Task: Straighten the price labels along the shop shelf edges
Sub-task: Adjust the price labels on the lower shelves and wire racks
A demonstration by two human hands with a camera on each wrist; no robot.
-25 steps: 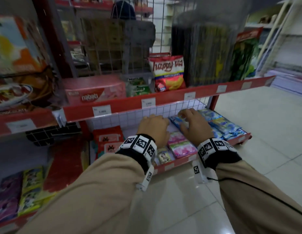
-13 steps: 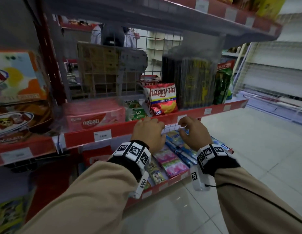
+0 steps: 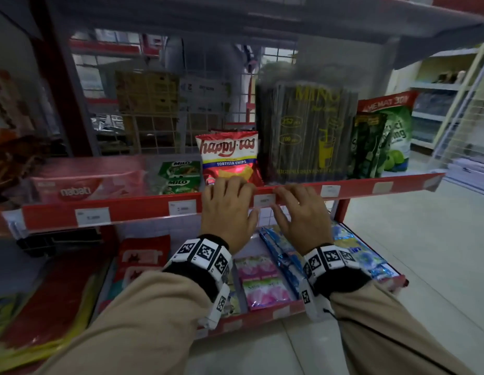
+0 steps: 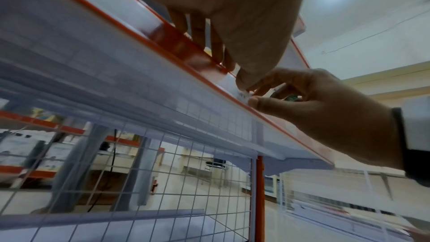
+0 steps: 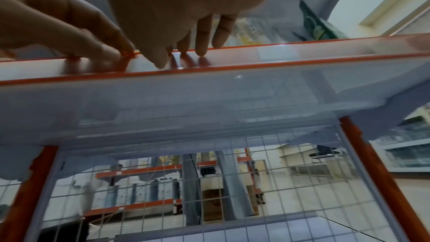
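A red shelf edge strip (image 3: 143, 212) runs across the head view and carries several white price labels. One price label (image 3: 264, 200) sits between my hands. My left hand (image 3: 242, 197) has its fingers over the strip's top and its thumb (image 4: 243, 82) on the label's left end. My right hand (image 3: 285, 200) holds the label's right end, its thumb (image 4: 253, 101) and fingertips pinching it in the left wrist view. The right wrist view shows my right hand (image 5: 180, 58) on the strip, the left hand (image 5: 111, 52) beside it. Other labels (image 3: 182, 207) (image 3: 330, 190) lie to either side.
On the shelf behind the strip stand a chips bag (image 3: 227, 158), Milo packs (image 3: 178, 175), a pink wafer pack (image 3: 84, 185) and a dark straw pack (image 3: 305, 131). Sachets (image 3: 262, 282) fill the lower shelf. A wire mesh back (image 5: 209, 181) and tiled floor (image 3: 424, 253) are in view.
Both hands rose from the sachets on the lower shelf to the middle shelf's red strip. They now flank one price label there, and my head view has tilted upward.
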